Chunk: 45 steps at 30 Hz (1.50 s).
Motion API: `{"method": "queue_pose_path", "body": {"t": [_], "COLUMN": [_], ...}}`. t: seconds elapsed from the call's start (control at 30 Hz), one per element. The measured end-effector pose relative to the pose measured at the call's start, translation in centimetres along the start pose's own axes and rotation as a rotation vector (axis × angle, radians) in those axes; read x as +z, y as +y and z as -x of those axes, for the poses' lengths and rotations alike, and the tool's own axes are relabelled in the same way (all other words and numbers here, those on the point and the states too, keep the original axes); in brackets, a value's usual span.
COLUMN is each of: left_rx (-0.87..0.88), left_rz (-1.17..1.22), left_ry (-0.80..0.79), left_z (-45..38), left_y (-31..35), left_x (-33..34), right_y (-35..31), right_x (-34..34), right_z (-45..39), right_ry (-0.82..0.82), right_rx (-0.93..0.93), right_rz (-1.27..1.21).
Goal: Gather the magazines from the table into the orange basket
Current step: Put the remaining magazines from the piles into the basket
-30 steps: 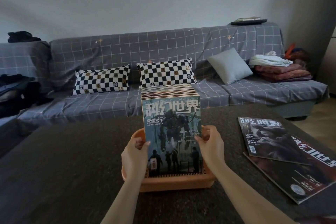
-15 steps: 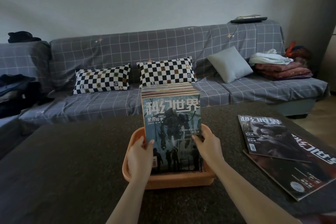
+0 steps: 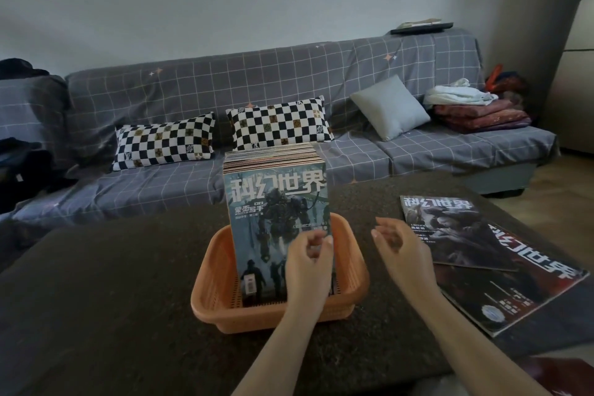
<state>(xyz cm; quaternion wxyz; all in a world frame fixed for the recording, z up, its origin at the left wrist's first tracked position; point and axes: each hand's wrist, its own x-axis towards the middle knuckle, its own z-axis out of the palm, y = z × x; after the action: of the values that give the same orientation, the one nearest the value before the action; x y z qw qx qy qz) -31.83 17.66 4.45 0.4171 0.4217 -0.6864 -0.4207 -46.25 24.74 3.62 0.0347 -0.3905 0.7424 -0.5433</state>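
Here, glossy upright magazines (image 3: 276, 228), perforated plastic orange basket (image 3: 350, 254), speckled table (image 3: 128, 283).

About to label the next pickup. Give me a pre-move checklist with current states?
1. Stack stands upright in the basket: ok.
2. Right hand free, holding nothing: ok.
3. Left hand off the stack: cannot tell, it sits in front of the cover with fingers loosely curled.
4. Top magazine on the table unobstructed, close to the right hand: ok.
5. Lower magazine free to lift: not ok, the top one overlaps it.
6. Room left in the basket in front of the stack: cannot tell.
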Motion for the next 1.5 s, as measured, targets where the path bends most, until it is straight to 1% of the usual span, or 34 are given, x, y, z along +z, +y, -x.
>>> {"method": "queue_pose_path", "body": {"t": [0.1, 0.2, 0.37, 0.47, 0.57, 0.67, 0.73, 0.77, 0.87, 1.0, 1.07, 1.13, 1.3, 1.47, 1.5], "left_rx": [-0.002, -0.028, -0.169, -0.223, -0.259, -0.271, -0.264, -0.277, -0.315, -0.325, -0.32, -0.286, -0.139, -0.077, -0.076], "left_rz": [0.041, 0.033, 0.015, -0.072, -0.168, -0.294, -0.37, -0.364, -0.226, -0.104, -0.036, 0.024, 0.119, 0.216, 0.249], "left_ry": [-0.116, -0.207, -0.31, -0.34, -0.379, -0.409, -0.377, -0.359, -0.372, -0.397, -0.394, -0.367, -0.306, -0.215, -0.203], "left_z": [0.3, 0.2, -0.8, -1.4, -2.2, -3.7, -4.9, -5.4, -6.8, -7.0, -6.4, -5.3, -2.5, -0.7, -0.4], "left_y": [1.4, 2.4, 2.4, 1.4, 0.5, -0.2, -0.3, -0.3, -0.2, 0.5, 1.0, 1.3, 2.0, 2.4, 2.7], "left_x": [4.1, 8.4, 15.3, 18.5, 21.2, 23.4, 24.4, 24.7, 25.4, 25.6, 24.8, 23.5, 18.0, 11.2, 9.8], "right_y": [2.1, 4.9, 9.5, 12.4, 15.0, 16.9, 17.6, 17.8, 18.2, 18.1, 17.8, 17.0, 13.8, 9.1, 8.1], "right_x": [-3.3, -6.5, -10.2, -11.5, -12.6, -13.2, -13.2, -13.2, -13.2, -13.4, -13.7, -13.9, -14.3, -13.2, -12.8], "right_z": [-0.6, -1.3, -2.3, -3.1, -4.1, -5.1, -5.8, -6.0, -6.4, -5.9, -5.5, -4.9, -3.1, -1.6, -1.5], "right_ry": [0.026, 0.048, 0.069, 0.054, -0.003, -0.035, -0.018, 0.001, 0.058, 0.082, 0.075, 0.046, -0.063, -0.084, -0.094], "right_rx": [0.037, 0.103, 0.193, 0.302, 0.41, 0.487, 0.498, 0.503, 0.498, 0.511, 0.507, 0.516, 0.567, 0.543, 0.534], "right_rz": [0.072, 0.146, 0.271, 0.413, 0.563, 0.605, 0.561, 0.531, 0.473, 0.445, 0.426, 0.35, 0.067, -0.56, -0.644]}}
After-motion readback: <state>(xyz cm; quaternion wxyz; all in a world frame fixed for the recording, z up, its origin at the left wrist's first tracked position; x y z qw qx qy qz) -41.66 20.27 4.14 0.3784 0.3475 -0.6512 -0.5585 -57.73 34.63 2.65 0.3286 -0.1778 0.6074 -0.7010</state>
